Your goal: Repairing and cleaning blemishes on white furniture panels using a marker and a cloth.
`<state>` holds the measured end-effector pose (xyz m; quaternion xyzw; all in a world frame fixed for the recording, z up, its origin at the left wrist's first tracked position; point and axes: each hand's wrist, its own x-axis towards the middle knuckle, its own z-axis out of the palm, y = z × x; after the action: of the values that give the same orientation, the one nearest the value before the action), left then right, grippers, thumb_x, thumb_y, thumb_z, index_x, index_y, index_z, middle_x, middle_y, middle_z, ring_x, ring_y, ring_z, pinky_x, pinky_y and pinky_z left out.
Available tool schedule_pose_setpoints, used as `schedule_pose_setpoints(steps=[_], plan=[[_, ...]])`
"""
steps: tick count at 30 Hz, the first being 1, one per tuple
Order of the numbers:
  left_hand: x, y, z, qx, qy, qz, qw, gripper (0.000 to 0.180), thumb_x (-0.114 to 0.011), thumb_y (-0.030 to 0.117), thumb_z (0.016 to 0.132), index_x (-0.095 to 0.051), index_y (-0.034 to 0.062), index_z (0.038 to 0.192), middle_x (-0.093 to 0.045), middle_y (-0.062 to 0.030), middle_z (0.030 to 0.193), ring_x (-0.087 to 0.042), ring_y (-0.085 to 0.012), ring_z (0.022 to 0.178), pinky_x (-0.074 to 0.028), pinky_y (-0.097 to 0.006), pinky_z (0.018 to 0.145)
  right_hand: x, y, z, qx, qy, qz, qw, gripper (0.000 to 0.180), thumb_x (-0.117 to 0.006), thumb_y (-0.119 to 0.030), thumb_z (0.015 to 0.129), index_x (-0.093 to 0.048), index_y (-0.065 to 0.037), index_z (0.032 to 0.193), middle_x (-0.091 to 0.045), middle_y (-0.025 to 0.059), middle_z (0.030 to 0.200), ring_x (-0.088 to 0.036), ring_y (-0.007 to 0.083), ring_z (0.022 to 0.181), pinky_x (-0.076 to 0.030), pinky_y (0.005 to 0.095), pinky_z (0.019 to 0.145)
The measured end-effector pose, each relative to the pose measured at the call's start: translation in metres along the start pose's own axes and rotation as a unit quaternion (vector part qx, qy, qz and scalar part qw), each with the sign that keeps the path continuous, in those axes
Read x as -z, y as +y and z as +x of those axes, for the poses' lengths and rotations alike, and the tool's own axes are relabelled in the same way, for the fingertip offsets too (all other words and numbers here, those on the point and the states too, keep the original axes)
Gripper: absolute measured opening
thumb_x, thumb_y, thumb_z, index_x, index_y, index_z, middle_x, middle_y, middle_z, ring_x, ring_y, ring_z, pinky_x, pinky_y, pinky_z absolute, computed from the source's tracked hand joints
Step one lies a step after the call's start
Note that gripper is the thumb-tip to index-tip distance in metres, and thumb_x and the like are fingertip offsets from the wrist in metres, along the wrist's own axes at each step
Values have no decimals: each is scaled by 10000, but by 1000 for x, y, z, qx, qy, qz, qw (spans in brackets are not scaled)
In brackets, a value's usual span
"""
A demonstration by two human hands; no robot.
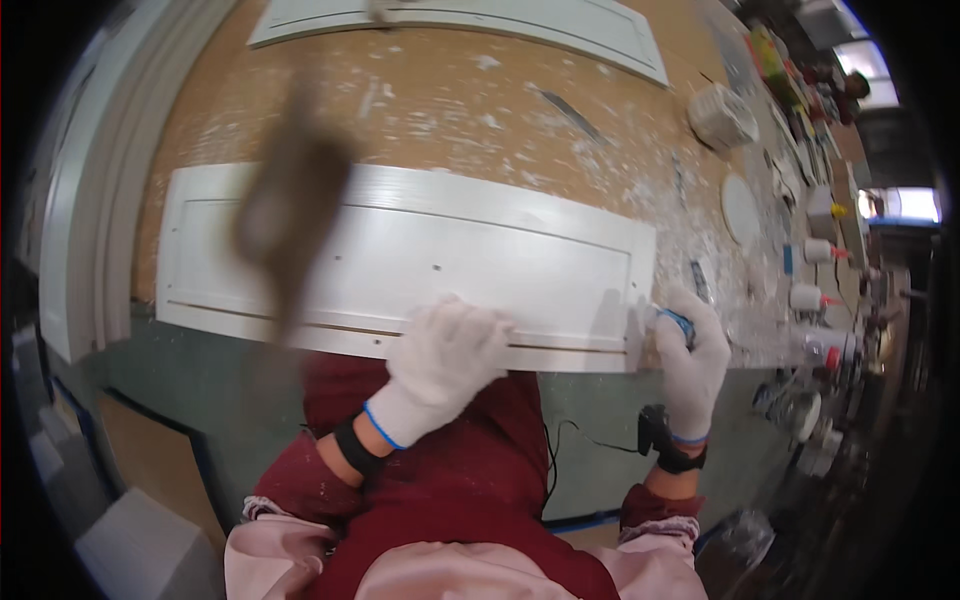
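Note:
A long white panel (480, 240) with a recessed field and small holes lies across the worktable in front of me. My left hand (445, 350), in a white glove with a blue cuff, rests on the panel's near edge, fingers on its surface and nothing visible in them. At the panel's right end, my right hand (695, 345), gloved alike, is closed around a small tool with a blue handle (678, 325). Fingers hide most of that tool, so its kind does not show. A dark brown blurred object (290, 205) hangs close to the camera and covers the panel's left part.
Another white panel (500, 18) lies at the far side. White boards (85, 200) stand at the left. A white tub (722, 116), a round lid (741, 209), a flat blade (575, 115) and several bottles (808, 298) occupy the right side of the paint-smeared table (440, 115).

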<state>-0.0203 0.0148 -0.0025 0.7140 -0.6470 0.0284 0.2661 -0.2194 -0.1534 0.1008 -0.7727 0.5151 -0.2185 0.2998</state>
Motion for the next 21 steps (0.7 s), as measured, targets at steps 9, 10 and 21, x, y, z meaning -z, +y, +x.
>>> schedule_pose_setpoints(steps=[9, 10, 21], plan=[[-10, 28, 7, -11, 103, -43, 994, 186, -609, 159, 829, -647, 119, 1007, -553, -27, 861, -577, -222, 860, -486, -351, 835, -47, -101, 39, 88, -175, 31, 980, 271, -612, 38, 842, -663, 34, 1109, -651, 121, 1037, -652, 185, 915, -511, 291, 812], [-7, 26, 4, -1, 113, -38, 993, 186, -609, 159, 829, -647, 119, 1007, -553, -27, 861, -577, -222, 860, -486, -351, 835, -60, -118, 47, 145, -204, -5, 968, 279, -650, 9, 836, -666, 21, 1114, -662, 132, 1017, -655, 197, 894, -516, 297, 795], [61, -56, -55, 113, 77, 41, 990, 258, -630, 150, 783, -646, 115, 1039, -548, -40, 944, -553, -215, 962, -433, -414, 1015, -271, -274, 83, 341, -355, 2, 870, 392, -700, -227, 840, -671, -25, 1174, -693, 153, 1088, -672, 257, 1004, -506, 333, 902]])
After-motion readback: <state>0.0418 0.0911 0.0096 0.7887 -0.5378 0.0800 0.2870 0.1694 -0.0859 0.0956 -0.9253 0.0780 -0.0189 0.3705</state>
